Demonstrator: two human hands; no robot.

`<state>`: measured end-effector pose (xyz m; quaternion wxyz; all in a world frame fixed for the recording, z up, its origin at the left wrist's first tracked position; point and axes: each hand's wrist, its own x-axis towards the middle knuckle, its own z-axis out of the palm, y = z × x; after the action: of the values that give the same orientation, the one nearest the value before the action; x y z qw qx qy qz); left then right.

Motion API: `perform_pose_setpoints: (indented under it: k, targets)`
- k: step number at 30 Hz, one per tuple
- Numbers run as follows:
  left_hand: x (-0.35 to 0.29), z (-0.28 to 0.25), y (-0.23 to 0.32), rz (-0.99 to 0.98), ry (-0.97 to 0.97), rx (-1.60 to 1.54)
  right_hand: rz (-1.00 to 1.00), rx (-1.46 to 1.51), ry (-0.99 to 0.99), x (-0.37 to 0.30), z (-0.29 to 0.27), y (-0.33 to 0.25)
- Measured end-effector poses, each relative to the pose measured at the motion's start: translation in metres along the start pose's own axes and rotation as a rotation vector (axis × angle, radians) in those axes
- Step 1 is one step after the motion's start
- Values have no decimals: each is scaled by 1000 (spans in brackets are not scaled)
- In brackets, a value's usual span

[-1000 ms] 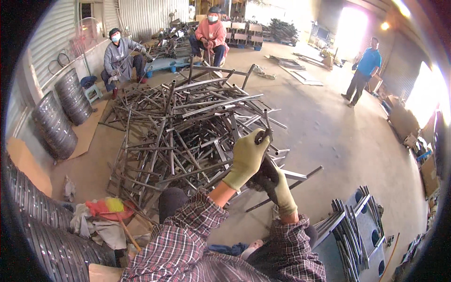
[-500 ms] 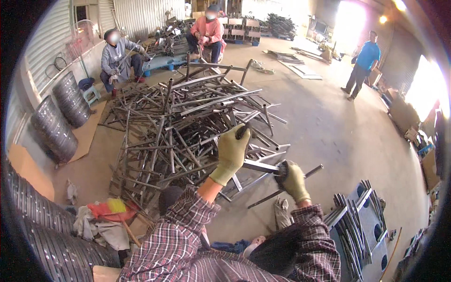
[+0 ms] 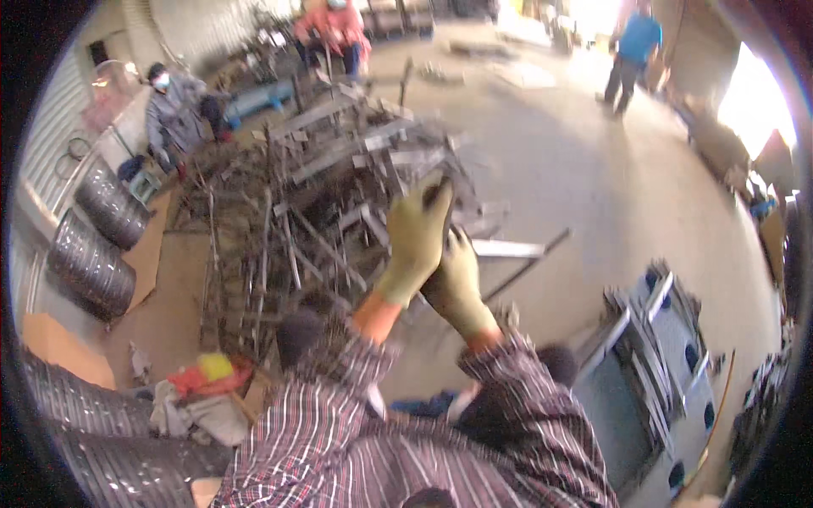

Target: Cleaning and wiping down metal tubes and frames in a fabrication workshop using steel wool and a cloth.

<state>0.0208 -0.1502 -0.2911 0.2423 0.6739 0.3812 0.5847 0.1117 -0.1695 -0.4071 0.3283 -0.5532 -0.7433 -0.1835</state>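
My pale-yellow-gloved left hand [image 3: 414,243] and right hand [image 3: 458,286], close together.
Beyond lie jumbled grey metal tubes [image 3: 326,165]; I can't tell either grip.

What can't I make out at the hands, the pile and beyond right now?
Left hand: head view; its own glove and blur hide what it grips, if anything.
Right hand: head view; blur and the left hand's closeness hide what it touches.
Pile of metal frames: head view; motion blur smears single tubes.
Person in pink: head view; the top edge cuts the head.
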Motion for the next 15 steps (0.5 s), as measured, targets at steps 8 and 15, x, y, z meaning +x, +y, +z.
perform_pose_setpoints:
  k: [8,15]
  targets:
    - [37,-95,-96,-196,-44,-376,143,-195,-97,-67,-13,122]
    - [-6,-58,-23,-276,-147,-223,-74,-24,-99,2,-21,-18]
